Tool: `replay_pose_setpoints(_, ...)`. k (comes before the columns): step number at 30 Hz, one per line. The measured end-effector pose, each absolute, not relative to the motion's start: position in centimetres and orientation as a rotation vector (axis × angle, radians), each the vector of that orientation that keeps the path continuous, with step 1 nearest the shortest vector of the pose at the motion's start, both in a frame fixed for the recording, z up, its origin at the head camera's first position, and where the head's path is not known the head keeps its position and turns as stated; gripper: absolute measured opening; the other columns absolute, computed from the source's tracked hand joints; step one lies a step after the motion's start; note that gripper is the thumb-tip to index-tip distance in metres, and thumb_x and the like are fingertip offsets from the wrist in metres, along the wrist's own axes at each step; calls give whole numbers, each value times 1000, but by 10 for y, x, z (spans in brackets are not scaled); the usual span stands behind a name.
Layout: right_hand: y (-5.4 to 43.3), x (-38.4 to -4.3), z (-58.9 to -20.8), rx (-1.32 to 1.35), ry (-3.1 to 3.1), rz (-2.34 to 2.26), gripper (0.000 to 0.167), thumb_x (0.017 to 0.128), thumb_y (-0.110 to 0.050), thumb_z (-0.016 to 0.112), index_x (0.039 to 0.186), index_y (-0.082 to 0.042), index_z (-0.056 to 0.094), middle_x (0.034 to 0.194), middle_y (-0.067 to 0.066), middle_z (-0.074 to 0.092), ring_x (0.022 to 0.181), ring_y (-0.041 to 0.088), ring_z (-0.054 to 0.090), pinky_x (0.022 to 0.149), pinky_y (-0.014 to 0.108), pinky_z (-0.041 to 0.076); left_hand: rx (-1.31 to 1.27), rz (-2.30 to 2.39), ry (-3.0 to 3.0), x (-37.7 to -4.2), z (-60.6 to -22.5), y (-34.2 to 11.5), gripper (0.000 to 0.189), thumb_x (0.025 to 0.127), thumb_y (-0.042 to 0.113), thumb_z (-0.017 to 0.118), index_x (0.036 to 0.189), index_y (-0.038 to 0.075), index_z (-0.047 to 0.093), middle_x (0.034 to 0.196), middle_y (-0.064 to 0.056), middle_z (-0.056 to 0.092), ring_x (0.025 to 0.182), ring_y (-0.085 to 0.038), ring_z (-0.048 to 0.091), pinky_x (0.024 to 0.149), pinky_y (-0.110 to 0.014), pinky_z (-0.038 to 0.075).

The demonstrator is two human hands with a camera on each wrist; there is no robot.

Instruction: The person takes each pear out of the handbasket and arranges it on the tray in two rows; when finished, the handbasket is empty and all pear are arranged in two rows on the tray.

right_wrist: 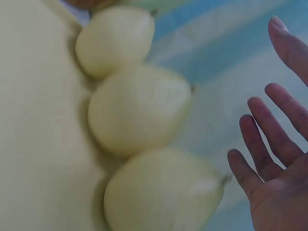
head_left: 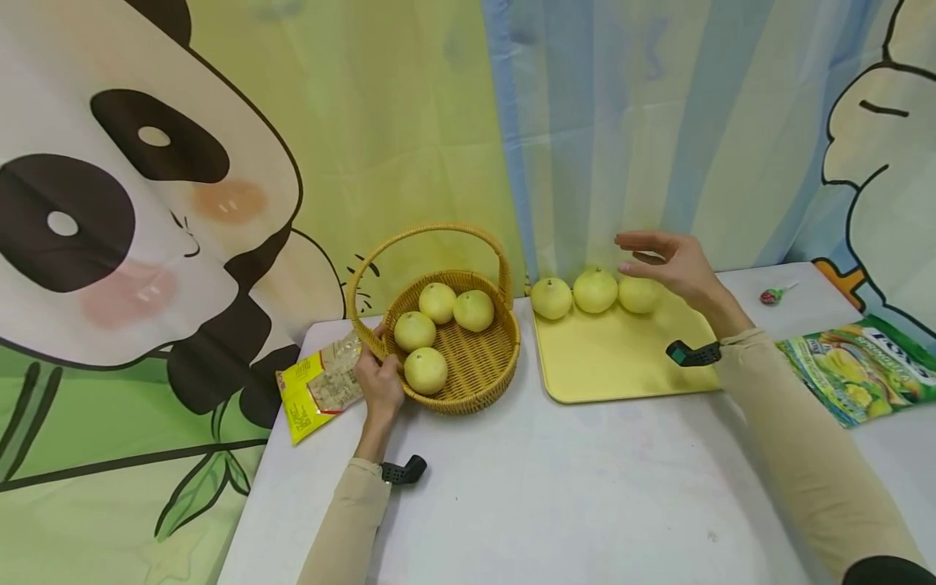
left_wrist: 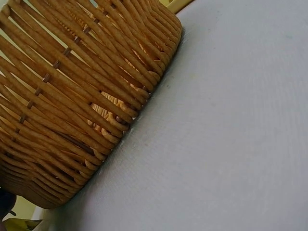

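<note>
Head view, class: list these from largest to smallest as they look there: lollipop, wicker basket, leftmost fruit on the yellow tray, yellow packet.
1. Wicker basket
2. Yellow packet, partly hidden
3. Leftmost fruit on the yellow tray
4. Lollipop

On your table (head_left: 556,487), four fruits (head_left: 426,371) lie in a basket (head_left: 475,361) between a packet (head_left: 314,386), left, and a tray (head_left: 621,366) bearing three more, right.

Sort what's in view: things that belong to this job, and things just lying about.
Likely part of the job:
wicker basket, gripped by the left hand
four pale fruits inside it
yellow tray
three matching fruits on it, near the right hand

Apparently just lying about:
yellow packet
green bag
lollipop
</note>
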State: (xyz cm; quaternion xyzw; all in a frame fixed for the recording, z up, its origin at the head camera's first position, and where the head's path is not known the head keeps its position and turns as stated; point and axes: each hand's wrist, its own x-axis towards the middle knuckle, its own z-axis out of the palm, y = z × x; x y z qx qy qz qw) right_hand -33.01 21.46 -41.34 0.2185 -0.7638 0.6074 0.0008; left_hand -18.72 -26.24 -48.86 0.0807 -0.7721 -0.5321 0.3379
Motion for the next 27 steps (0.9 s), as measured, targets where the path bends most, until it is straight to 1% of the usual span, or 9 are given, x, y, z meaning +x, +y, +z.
replay_pose_setpoints(3,192,-322,-402,806,-2335,1971,45,94,-1,76,138,6,66,133,1,73,123,15,67,105,24,52,216,-1349,-2010,-187,-489,-262,61,77,-14,50,136,-10,65,106,-40,70,75,-30,49,64,-18,35)
replay_pose_setpoints(5,175,-316,-396,885,-2329,1989,42,94,-2,76,134,7,68,129,3,75,121,19,68,102,24,54,209,-1350,-2003,-187,-491,-264,62,77,-13,51,136,-6,66,110,-36,72,76,-30,51,64,-17,35)
replay_pose_setpoints(11,126,-300,-381,1152,-2356,2046,39,94,-3,77,131,6,70,129,19,74,118,27,71,98,29,58,153,-1423,-1982,-187,-493,-267,63,76,-11,52,137,-4,66,126,-31,71,96,-35,62,73,-15,44)
replay_pose_setpoints(13,110,-297,-377,1232,-2378,2063,40,94,-5,78,132,4,71,131,21,72,121,29,70,99,31,58,150,-1415,-1990,-187,-493,-267,64,75,-10,51,137,-5,66,125,-31,71,94,-35,62,72,-16,44)
replay_pose_setpoints(18,70,-293,-372,1439,-2418,2108,44,93,-5,78,136,3,69,139,21,69,132,43,61,106,36,55,146,-1395,-1999,-187,-492,-269,64,76,-10,51,138,-5,65,126,-30,71,92,-32,61,71,-17,44)
replay_pose_setpoints(20,55,-293,-372,1515,-2439,2101,47,94,-6,78,139,2,67,142,21,67,135,46,58,110,43,52,146,-1396,-1995,-187,-492,-270,64,76,-10,51,138,-5,65,126,-30,71,93,-32,61,72,-17,44)
replay_pose_setpoints(24,29,-293,-375,1655,-2519,2012,54,95,-11,77,146,-1,62,148,18,63,139,42,57,114,50,48,149,-1407,-1992,-187,-492,-269,64,76,-9,50,138,-5,65,126,-31,71,92,-30,59,71,-18,44)
replay_pose_setpoints(25,24,-293,-376,1685,-2543,1983,56,96,-14,77,148,-2,60,149,18,62,140,40,56,115,51,47,155,-1396,-1999,-187,-492,-268,64,76,-8,50,138,-5,65,121,-32,71,87,-30,58,68,-18,43)
replay_pose_setpoints(27,15,-294,-379,1739,-2588,1948,60,97,-16,77,151,-3,57,152,15,60,142,40,55,114,48,49,167,-1369,-2012,-187,-492,-267,64,76,-6,50,138,-3,66,118,-31,72,84,-28,57,66,-18,42)
